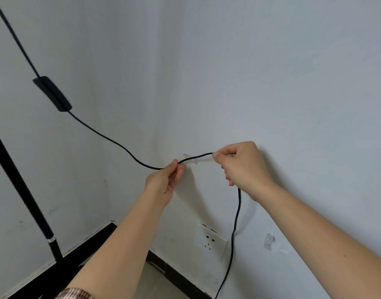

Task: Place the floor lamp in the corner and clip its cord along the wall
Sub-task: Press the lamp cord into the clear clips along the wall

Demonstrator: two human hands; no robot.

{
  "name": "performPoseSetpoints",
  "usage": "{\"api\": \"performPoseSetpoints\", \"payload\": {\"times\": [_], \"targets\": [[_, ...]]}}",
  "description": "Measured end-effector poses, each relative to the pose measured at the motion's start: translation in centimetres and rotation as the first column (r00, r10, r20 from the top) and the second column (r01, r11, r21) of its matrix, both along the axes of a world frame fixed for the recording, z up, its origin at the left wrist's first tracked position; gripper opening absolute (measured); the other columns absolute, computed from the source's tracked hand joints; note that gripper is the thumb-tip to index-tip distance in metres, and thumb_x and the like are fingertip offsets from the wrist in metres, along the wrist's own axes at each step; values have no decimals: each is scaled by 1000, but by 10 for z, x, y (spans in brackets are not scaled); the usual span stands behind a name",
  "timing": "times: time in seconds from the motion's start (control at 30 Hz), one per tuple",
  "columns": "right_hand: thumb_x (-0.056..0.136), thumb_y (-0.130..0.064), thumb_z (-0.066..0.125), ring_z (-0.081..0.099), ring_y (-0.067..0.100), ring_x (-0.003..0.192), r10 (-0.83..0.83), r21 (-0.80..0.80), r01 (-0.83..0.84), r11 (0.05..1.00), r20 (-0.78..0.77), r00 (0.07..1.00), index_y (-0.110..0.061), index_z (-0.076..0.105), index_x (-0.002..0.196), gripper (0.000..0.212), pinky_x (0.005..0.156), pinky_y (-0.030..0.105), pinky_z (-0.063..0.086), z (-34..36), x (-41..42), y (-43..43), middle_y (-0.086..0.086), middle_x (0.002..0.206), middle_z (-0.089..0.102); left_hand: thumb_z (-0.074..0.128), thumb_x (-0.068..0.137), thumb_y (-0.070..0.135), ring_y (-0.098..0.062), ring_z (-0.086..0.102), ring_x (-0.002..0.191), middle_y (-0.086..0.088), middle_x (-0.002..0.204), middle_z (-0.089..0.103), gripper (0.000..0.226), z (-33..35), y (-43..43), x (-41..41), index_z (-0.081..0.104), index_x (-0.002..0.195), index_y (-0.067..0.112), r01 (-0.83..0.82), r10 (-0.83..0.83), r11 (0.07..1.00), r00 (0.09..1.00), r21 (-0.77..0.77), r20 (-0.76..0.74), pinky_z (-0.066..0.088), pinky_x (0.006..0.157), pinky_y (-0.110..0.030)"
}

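Cord (197, 157) spans between left hand (163, 182) and right hand (242, 167), each grip pinching it

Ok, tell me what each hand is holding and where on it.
Both pinch the black cord: the left hand and the right hand at either side of the clear wall clip, partway along the cord, below the inline switch.

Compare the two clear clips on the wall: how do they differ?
The upper clip sits between the left hand and right hand, with the cord across it; the lower clip is bare, right of the socket. Both are transparent, on the same wall.
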State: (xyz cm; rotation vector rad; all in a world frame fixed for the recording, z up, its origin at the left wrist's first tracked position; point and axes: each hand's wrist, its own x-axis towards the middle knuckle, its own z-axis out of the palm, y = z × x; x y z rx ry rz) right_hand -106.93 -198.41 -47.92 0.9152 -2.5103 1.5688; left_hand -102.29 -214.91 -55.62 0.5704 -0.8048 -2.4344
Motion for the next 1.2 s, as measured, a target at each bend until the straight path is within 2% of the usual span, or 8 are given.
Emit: {"api": "performPoseSetpoints", "payload": {"times": [0.17, 0.33, 0.53, 0.63, 0.77, 0.97, 1.07, 1.2], "targets": [[82, -11, 58, 43, 15, 35, -53, -16, 52, 999, -52, 997, 5, 66, 74, 20, 35, 19, 39, 1, -3, -2, 6, 53, 54, 61, 84, -4, -12, 69, 53, -11, 75, 66, 4, 5, -2, -5, 62, 87, -7, -2, 2, 1000, 1000, -31, -8, 57, 51, -18], [82, -15, 61, 61, 6, 46, -102, 34, 108, 994, -149, 984, -17, 74, 90, 15, 50, 28, 56, -3, -2, 8, -10, 64, 65, 67, 80, -4, -14, 69, 61, -11, 83, 66, 25, 5, 0, -8, 61, 104, -6, -44, 44, 999, 999, -18, -9, 56, 52, -17], [80, -10, 56, 52, 4, 31, -54, 248, 101, 963, -189, 980, -18, 75, 86, 22, 44, 21, 48, -15, 0, 18, -9, 59, 66, 66, 82, -2, -13, 68, 61, -10, 80, 68, 6, 10, 5, -8, 65, 88, -4, -126, 126, 992, 992, -26, 12, 56, 53, -17], [82, -10, 54, 55, 7, 36, -36, 304, 93, 948, -190, 981, -17, 75, 90, 24, 47, 21, 49, -19, 2, 22, -6, 61, 67, 65, 83, 0, -14, 67, 67, -8, 81, 68, 3, 15, 6, -6, 65, 86, -1, -123, 127, 989, 991, -85, 40, 58, 55, -19], [86, -9, 52, 55, 23, 58, -2, 342, 85, 936, -237, 971, -14, 73, 100, 26, 65, 36, 58, -21, 6, 24, 5, 90, 75, 66, 84, 3, -13, 68, 58, -7, 75, 67, 5, 18, 11, -4, 64, 88, 1, -107, 121, 978, 990, -178, 68, 58, 54, -20], [88, -11, 51, 60, 24, 66, 25, 403, 81, 912, -251, 968, -17, 72, 106, 29, 71, 32, 57, -24, 8, 33, 4, 107, 75, 71, 78, 2, -18, 67, 69, -9, 81, 68, 27, 22, 21, -4, 57, 102, -1, -90, 126, 945, 988, -313, 95, 60, 62, -23], [86, -12, 51, 55, 14, 55, 5, 373, 75, 925, -210, 978, -20, 74, 103, 30, 61, 27, 55, -24, 6, 44, -3, 95, 76, 68, 80, -2, -17, 65, 67, -9, 78, 66, 16, 23, 25, -6, 57, 92, -1, -108, 147, 946, 983, -305, 108, 60, 60, -23], [81, -13, 50, 57, 7, 37, -38, 287, 74, 955, -127, 991, -25, 75, 98, 33, 41, 20, 46, -21, 1, 60, -17, 46, 55, 67, 80, -3, -16, 64, 65, -9, 73, 64, 12, 23, 28, -8, 56, 77, 2, -152, 188, 949, 976, -274, 110, 60, 62, -24]]}}
